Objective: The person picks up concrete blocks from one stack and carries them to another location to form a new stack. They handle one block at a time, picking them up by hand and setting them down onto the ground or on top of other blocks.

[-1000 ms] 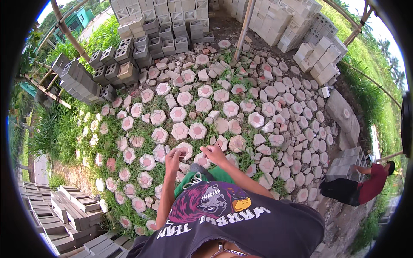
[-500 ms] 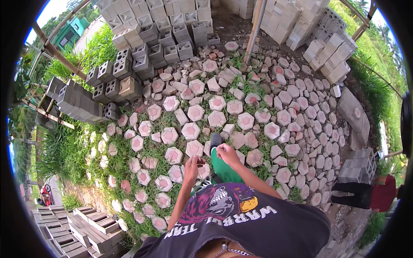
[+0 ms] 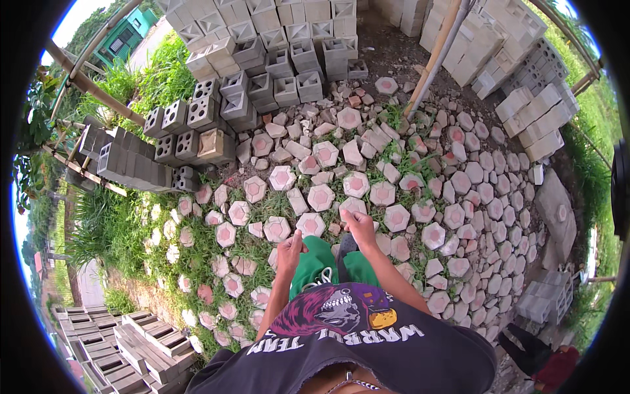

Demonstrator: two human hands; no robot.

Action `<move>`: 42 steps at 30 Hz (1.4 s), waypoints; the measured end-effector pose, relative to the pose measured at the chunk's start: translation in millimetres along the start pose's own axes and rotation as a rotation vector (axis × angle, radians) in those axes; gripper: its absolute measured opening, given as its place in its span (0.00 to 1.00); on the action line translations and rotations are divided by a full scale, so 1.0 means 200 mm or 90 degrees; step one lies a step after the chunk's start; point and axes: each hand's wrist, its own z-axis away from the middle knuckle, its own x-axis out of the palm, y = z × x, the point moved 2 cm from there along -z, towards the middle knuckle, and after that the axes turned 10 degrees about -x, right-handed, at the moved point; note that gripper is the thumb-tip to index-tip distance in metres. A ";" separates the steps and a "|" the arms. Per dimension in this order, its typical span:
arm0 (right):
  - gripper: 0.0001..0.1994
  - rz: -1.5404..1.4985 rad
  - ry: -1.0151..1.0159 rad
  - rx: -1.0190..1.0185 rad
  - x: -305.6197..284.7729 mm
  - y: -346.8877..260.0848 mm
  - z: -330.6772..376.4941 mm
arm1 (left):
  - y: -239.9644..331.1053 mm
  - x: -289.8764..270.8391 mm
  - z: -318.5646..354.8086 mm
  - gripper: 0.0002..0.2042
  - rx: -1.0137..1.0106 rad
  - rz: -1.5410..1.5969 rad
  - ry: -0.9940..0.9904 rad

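Note:
My left hand (image 3: 289,252) is held in front of my waist, its fingers curled in and the thumb upward. To its right and a little farther forward, my right hand (image 3: 359,228) is closed too, thumb against the curled fingers. No object sticks out of either hand, and the insides of both are hidden. Below them show my green trousers (image 3: 315,262) and a dark shoe (image 3: 348,245). Hexagonal paving stones (image 3: 310,224) with pinkish centres lie on the grassy ground just beyond my hands, touched by neither.
Stacked grey hollow blocks (image 3: 261,88) stand ahead, with more block stacks (image 3: 531,121) at the far right. A slanted pole (image 3: 436,59) rises from the rubble. Lower left are piled concrete blocks (image 3: 141,348). A person in red (image 3: 558,368) is at the lower right.
The blocks and paving stones have shifted right in view. My legs have moved under my hands, both green trouser legs now showing. The person in red has shifted toward the bottom edge.

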 end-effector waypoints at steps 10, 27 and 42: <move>0.19 0.054 0.155 0.021 0.12 0.04 -0.77 | 0.47 0.16 -0.93 0.21 0.024 -0.004 -0.226; 0.09 0.004 0.147 0.105 0.52 -0.18 -1.58 | 1.01 -0.07 -1.88 0.09 -0.023 0.126 -0.174; 0.21 0.158 -0.036 0.268 0.45 -0.11 -2.63 | 1.17 0.26 -2.61 0.06 -0.204 0.094 -0.032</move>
